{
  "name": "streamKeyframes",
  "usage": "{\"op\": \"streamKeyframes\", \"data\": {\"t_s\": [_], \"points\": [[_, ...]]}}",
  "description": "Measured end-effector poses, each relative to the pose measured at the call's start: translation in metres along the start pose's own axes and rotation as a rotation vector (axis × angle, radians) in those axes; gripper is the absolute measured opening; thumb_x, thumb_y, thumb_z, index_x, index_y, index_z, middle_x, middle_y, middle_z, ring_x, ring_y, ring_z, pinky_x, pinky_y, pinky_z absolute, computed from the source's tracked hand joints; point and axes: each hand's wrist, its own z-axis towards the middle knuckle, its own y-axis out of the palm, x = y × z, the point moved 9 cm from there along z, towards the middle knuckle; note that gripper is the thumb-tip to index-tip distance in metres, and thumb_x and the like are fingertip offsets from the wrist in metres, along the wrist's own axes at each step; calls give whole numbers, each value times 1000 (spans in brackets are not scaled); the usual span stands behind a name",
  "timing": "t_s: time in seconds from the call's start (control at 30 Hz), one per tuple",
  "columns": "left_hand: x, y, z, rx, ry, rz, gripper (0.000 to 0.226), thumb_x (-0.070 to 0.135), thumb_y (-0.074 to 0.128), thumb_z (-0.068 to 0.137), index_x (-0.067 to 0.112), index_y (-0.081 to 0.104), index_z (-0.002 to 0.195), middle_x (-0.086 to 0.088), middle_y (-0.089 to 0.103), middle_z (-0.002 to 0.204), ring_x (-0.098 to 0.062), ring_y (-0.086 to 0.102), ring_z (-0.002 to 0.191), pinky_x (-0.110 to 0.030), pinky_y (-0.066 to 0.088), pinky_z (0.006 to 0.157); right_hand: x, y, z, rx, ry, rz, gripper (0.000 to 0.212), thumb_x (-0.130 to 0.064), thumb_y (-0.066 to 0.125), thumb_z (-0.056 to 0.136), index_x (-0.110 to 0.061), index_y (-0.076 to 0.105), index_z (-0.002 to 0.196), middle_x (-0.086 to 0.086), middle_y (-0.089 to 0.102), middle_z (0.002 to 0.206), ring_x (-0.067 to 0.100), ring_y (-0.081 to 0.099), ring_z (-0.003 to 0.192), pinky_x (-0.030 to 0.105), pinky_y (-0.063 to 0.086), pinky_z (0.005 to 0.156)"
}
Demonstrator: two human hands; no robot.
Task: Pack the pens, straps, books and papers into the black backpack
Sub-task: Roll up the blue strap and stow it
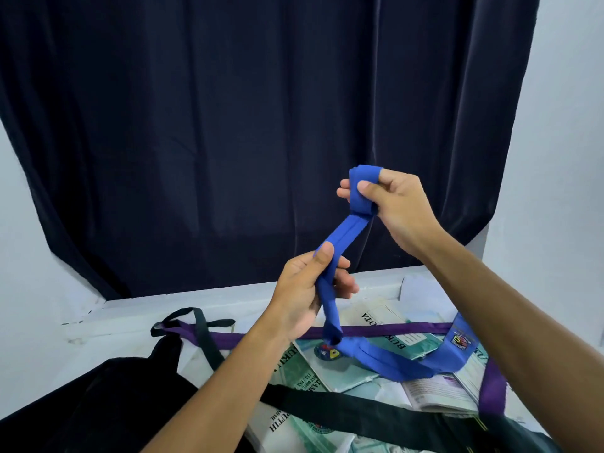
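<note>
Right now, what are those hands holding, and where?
The blue strap: the right hand grips its wound end, the left hand grips it lower down.

Straps (pixel 376 330) and books (pixel 343 371) crowd the table's right — bare surface (pixel 98 335) at left.

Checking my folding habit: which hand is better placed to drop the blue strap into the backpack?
Left. The left hand holds the blue strap nearest the black backpack; the right hand holds the wound end farther away.

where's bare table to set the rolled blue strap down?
Bare white table lies at the left, between the curtain and the black backpack. Centre and right are crowded: books, purple strap and black strap overlap there.
</note>
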Motion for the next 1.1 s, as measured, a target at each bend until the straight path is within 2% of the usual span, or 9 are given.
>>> {"op": "streamKeyframes", "data": {"t_s": [0.13, 0.3, 0.4, 0.53, 0.67, 0.77, 0.9, 1.0, 1.1], "points": [[13, -4, 1, 11, -31, 44, 45, 51, 53, 79, 12, 63, 58, -3, 53, 51, -19, 53, 57, -31, 45, 66, 7, 23, -11, -238, -147, -425, 24, -14, 50, 96, -10, 72, 88, 2, 73, 87, 16, 67, 84, 41, 53, 85], [16, -29, 6, -39, -290, 223, 76, 73, 34, 88, 8, 59, 56, 2, 24, 39, -15, 28, 40, -25, 29, 45, 45, 46, -41, -696, 260, -552, 73, -74, 42, 80, -9, 73, 69, 14, 72, 70, 25, 70, 70, 41, 52, 81], [12, -41, 8, -119, -388, 345, 76, 74, 30, 88, 6, 61, 76, 4, 24, 38, -9, 18, 33, -21, 18, 38, 51, 50, -67, -943, 478, -445, 64, -70, 67, 67, -6, 72, 71, 18, 70, 69, 28, 67, 58, 35, 55, 69], [7, -43, 7, -296, -316, 315, 62, 74, 51, 77, 14, 56, 91, -6, 55, 61, -3, 21, 32, -13, 19, 36, 37, 57, -86, -1118, 539, -34, 43, -54, 80, 67, -12, 72, 66, 6, 64, 55, 14, 55, 39, 23, 47, 49], [1, -32, 4, -418, -124, 191, 49, 52, 91, 54, 17, 63, 75, 0, 55, 64, -2, 35, 36, -13, 20, 47, 20, 56, -71, -923, 482, 398, 36, -46, 80, 71, -12, 70, 62, -2, 58, 46, 4, 47, 31, 17, 45, 41], [-9, -38, 11, -272, -97, 23, 60, 48, 95, 48, 6, 62, 76, 2, 46, 52, -6, 40, 38, -15, 29, 38, 12, 47, -52, -567, 496, 595, 34, -42, 85, 58, -13, 68, 57, -4, 52, 44, 2, 43, 29, 17, 44, 38], [-27, -46, 18, -203, -77, -78, 55, 54, 90, 54, 9, 68, 78, 4, 38, 47, -14, 43, 51, -27, 43, 57, -7, 39, -33, -251, 454, 834, 32, -34, 57, 82, -10, 69, 65, -3, 59, 55, 3, 54, 42, 17, 51, 49], [-39, -57, 19, -161, -139, 70, 63, 62, 84, 58, 9, 65, 88, -1, 49, 57, -18, 49, 60, -32, 46, 68, -26, 38, -25, -212, 389, 881, 33, -28, 50, 92, -4, 67, 76, 2, 62, 64, 8, 60, 51, 22, 55, 56], [-31, -67, 23, 14, -107, 327, 44, 51, 76, 75, 19, 66, 103, -3, 70, 93, -19, 61, 90, -35, 49, 83, -42, 43, -17, -246, 355, 781, 31, -24, 45, 99, -2, 63, 86, 5, 64, 67, 12, 61, 57, 25, 56, 61]]}}
